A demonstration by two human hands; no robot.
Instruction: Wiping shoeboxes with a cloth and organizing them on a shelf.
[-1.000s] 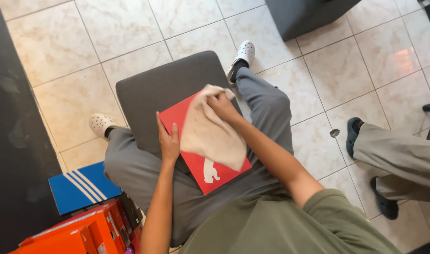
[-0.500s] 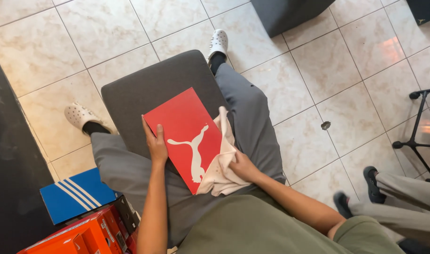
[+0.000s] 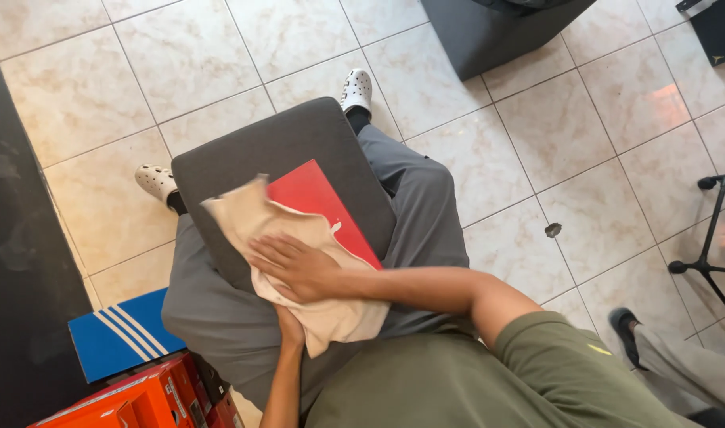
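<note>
Head view: right hand [image 3: 292, 268] lies flat, fingers spread and released, pressing the beige cloth [image 3: 287, 265] onto the red flat shoebox lid [image 3: 319, 202]. Half a second ago the cloth sat bunched at the lid's near right edge; it now covers the lid's left and near part (far right strip of red exposed). Lid rests on the grey cushioned stool [image 3: 251, 150] over the lap, shifted farther from the body. Left hand [image 3: 289, 326] mostly hidden under the cloth at the lid's near edge; its grip cannot be told. Blue striped box [image 3: 120, 333] and orange boxes [image 3: 132, 400] stand on the tiled floor [image 3: 592, 182].
</note>
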